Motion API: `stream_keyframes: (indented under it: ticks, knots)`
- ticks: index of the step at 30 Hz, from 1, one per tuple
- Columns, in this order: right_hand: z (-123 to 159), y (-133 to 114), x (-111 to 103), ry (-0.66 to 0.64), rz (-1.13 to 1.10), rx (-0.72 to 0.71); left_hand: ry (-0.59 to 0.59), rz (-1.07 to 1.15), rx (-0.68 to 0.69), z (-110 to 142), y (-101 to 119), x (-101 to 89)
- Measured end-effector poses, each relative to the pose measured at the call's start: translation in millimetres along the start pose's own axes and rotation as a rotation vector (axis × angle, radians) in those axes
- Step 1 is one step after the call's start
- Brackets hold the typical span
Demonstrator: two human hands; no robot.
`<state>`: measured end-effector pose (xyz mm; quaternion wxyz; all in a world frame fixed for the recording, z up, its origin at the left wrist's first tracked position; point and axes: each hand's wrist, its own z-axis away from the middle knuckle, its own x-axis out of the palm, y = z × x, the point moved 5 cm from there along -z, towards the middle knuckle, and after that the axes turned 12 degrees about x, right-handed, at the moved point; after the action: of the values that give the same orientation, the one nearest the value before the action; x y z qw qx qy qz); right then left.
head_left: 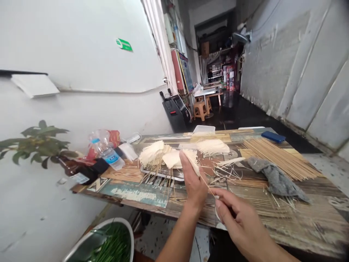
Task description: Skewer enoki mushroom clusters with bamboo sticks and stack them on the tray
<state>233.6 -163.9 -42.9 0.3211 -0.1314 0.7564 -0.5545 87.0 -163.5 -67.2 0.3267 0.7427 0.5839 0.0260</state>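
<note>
My left hand is closed around a pale folded sheet of tofu skin, its thumb and palm flat along it. My right hand pinches a thin wooden skewer between thumb and fingertips. The skewer slants up to the sheet's lower end by the left palm; how far it goes in is hidden. Beyond the left hand, a metal tray bears a heap of skewered tofu skin, sticks pointing towards me. Another stack of cut tofu skin lies behind, with scattered shreds to its right.
Bare skewers lie spread at right, beside a grey cloth and a blue phone-like object. At left are a water bottle, a dark bottle and a plant. A basin of greens stands below the table edge.
</note>
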Motion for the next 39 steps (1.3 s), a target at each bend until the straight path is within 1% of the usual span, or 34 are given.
stream_keyframes:
  ticks: [3, 5, 7, 9, 11, 13, 14, 16, 19, 21, 23, 25, 27, 31, 34, 37, 39]
  knots:
    - [-16.1, -4.0, 8.2, -0.109, -0.113, 0.095, 0.034, -0.084, 0.024, -13.0, -11.1, -15.0]
    - [-29.0, -6.7, 12.3, -0.155, -0.224, 0.178, 0.021, -0.114, 0.011, -18.5, -17.1, -23.9]
    - [-44.5, -9.3, 11.4, -0.140, -0.316, 0.249, -0.033, -0.138, 0.024, -19.0, -17.5, -29.0]
    - [-62.7, -12.6, 6.0, -0.069, -0.324, 0.262, -0.089, -0.158, 0.056, -12.5, -13.8, -31.1]
    - [-83.0, -16.2, 0.9, 0.015, -0.207, 0.210, -0.119, -0.179, 0.089, -0.1, -11.2, -32.1]
    - [-104.4, -17.8, 2.4, 0.071, 0.023, 0.117, -0.142, -0.228, 0.118, 14.2, -14.7, -32.7]
    - [-115.0, -16.4, 7.0, 0.080, 0.140, 0.073, -0.153, -0.267, 0.130, 20.7, -19.6, -33.2]
    - [-135.1, -7.8, 22.8, 0.069, 0.307, 0.019, -0.165, -0.363, 0.133, 30.0, -35.3, -36.2]
    - [-156.1, 14.8, 56.4, 0.023, 0.411, 0.038, -0.176, -0.497, 0.114, 34.6, -64.7, -44.6]
    - [-160.5, 28.9, 81.9, -0.038, 0.478, 0.064, -0.208, -0.558, 0.110, 34.5, -81.1, -50.2]
    - [-158.3, 39.1, 104.3, -0.109, 0.546, 0.096, -0.240, -0.597, 0.108, 34.6, -92.5, -55.0]
    - [-153.4, 44.4, 119.6, -0.155, 0.614, 0.130, -0.252, -0.627, 0.100, 35.7, -99.4, -58.7]
    - [-150.1, 45.2, 128.3, -0.166, 0.683, 0.151, -0.259, -0.646, 0.085, 37.6, -103.6, -60.4]
    - [-154.0, 45.0, 138.9, -0.187, 0.806, 0.197, -0.284, -0.641, 0.058, 41.0, -108.7, -58.5]
    - [-160.5, 46.2, 143.8, -0.226, 0.837, 0.240, -0.317, -0.657, 0.019, 41.4, -111.2, -57.3]
    - [-165.8, 41.7, 135.6, -0.187, 0.801, 0.229, -0.380, -0.685, -0.051, 41.2, -111.5, -57.3]
    - [-170.0, 35.9, 120.6, -0.132, 0.759, 0.197, -0.438, -0.692, -0.093, 40.9, -110.1, -56.9]
